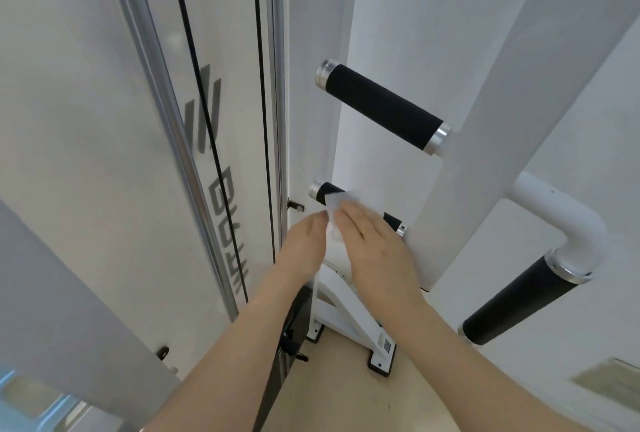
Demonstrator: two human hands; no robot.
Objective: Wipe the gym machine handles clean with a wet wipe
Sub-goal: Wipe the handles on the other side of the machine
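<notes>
The right hand (375, 251) and the wipe (333, 205) hide the middle of the lower handle (327, 191); only its ends show. The left hand's (303, 251) fingertips are tucked behind the wipe. Both forearms run off the bottom edge. The panel lettering (225, 224) is blurred, unreadable.

White wet wipe (334, 205), crumpled, draped over lower black foam handle (329, 191); upper handle (382, 108) bare, slanting; third handle (519, 305) lower right.

Grey lettering (227, 231) runs down the clear panel (104, 154) under a slanted-bar logo (204, 109), too blurred to read; small sticker (387, 345) on the base likewise.
</notes>
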